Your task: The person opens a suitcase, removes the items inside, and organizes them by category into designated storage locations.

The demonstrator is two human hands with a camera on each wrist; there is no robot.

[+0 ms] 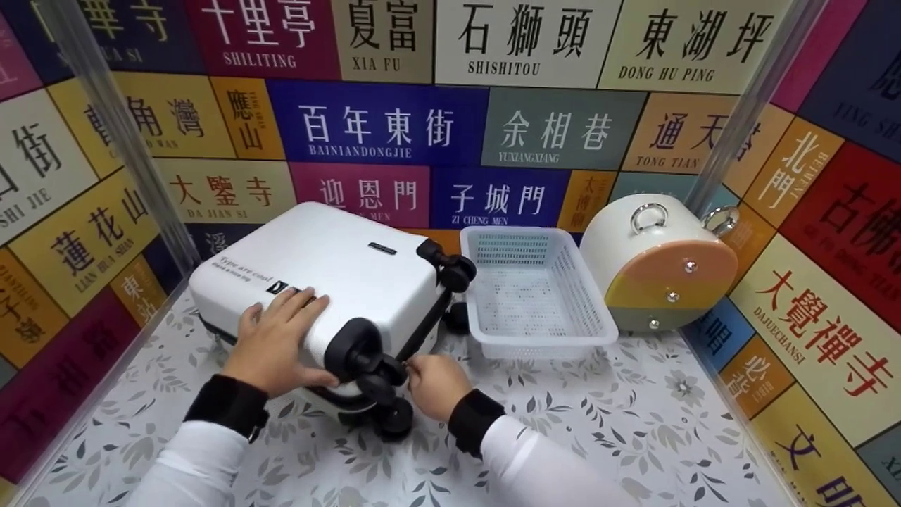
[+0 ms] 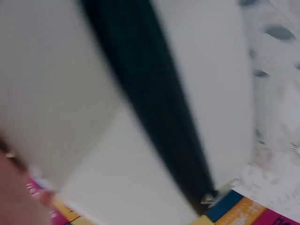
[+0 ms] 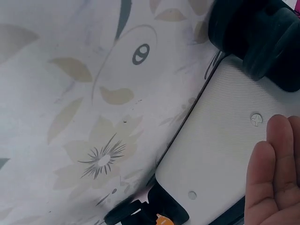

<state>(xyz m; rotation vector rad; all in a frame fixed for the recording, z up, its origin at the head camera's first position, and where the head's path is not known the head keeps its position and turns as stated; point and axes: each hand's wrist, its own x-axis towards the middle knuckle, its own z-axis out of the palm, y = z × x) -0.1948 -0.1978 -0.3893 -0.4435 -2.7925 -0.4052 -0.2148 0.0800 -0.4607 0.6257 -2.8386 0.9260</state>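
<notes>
A small white suitcase [image 1: 310, 260] with black trim and black wheels [image 1: 393, 415] lies on its side. My left hand [image 1: 278, 345] rests on its upper face, fingers spread beside a small black label and thumb low near a corner wheel. At the wheeled end, my right hand [image 1: 438, 384] has its fingers curled in, thumb and forefinger pinching a zipper pull at the dark seam; the pull is mostly hidden by the fingertips. In the right wrist view, the fingers [image 3: 281, 164] lie over the suitcase's ribbed end [image 3: 220, 140]. The left wrist view shows the dark zipper band [image 2: 150, 93] between white shells.
A white plastic basket [image 1: 538, 296] stands just right of the suitcase. Beyond it is a rounded white case [image 1: 662, 267] with an orange, yellow and grey front and metal rings. Patterned cloth [image 1: 549, 436] covers the table, and colourful sign-printed walls [image 1: 380, 127] enclose it.
</notes>
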